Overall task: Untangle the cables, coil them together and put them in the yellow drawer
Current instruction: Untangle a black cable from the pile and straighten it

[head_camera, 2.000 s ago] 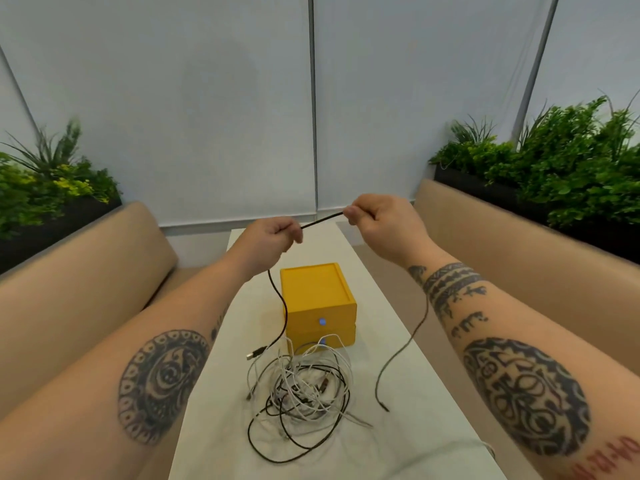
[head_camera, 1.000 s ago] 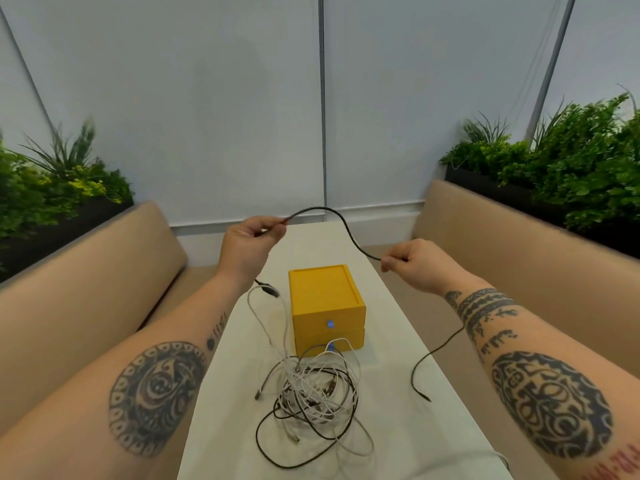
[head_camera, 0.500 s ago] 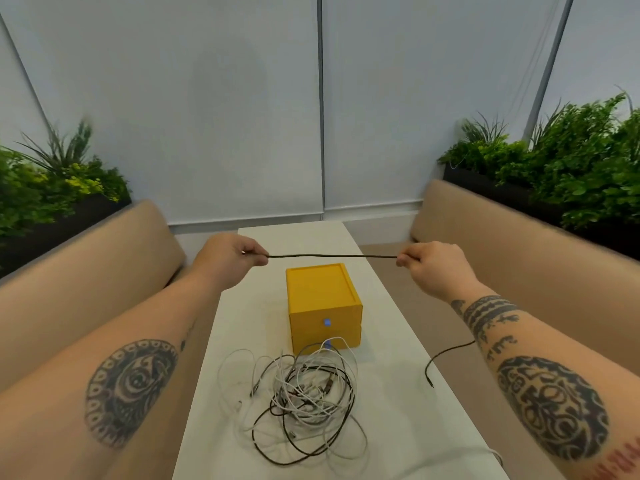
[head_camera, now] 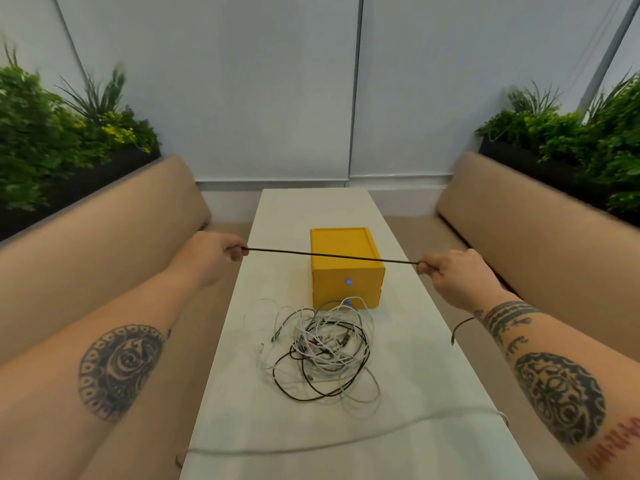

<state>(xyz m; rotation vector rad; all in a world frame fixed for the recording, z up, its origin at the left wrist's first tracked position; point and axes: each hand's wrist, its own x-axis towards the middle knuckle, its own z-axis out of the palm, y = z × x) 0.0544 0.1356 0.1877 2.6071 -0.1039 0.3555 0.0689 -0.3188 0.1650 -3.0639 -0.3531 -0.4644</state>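
Near edge: a pale cable [head_camera: 346, 441] lies across the bottom of the frame on the white table [head_camera: 239, 410].
Heap: the tangle of white and black cables [head_camera: 325, 351] sits on the table at lower centre, just in front of the drawers.
Black cable [head_camera: 332, 257]: pulled taut between my hands, its long axis running left to right across mid-frame and dipping slightly to the right. A loose end curls below my right wrist.
Left hand [head_camera: 211, 254]: fingers curled, pinching the black cable.
Right hand [head_camera: 450, 271]: fingers curled, pinching it too.
Container: the yellow drawer unit [head_camera: 346, 271], at centre frame, has two stacked drawers. Both are closed, so their contents are hidden. A blue knob [head_camera: 348, 282] shows on the upper one.
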